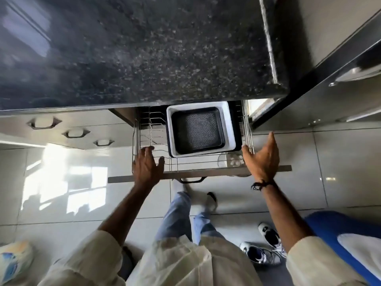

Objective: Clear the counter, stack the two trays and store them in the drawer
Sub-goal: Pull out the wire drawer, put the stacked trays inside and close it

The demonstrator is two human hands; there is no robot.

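The drawer (198, 174) is pulled out below the dark granite counter (144, 48), and it holds a wire basket. In the basket lies a white tray (227, 129) with a dark tray (196, 130) nested inside it. A further dark edge shows under the white tray. My left hand (146, 165) hovers over the basket's front left part with its fingers spread and holds nothing. My right hand (261, 157) is at the basket's right front corner, open, palm turned inward, and holds nothing.
Closed drawers with handles (73, 133) run along the left under the counter. A dark cabinet (329, 83) stands to the right. Shoes (266, 244) and a blue and white object (346, 240) lie on the tiled floor at the right. My legs are below the drawer front.
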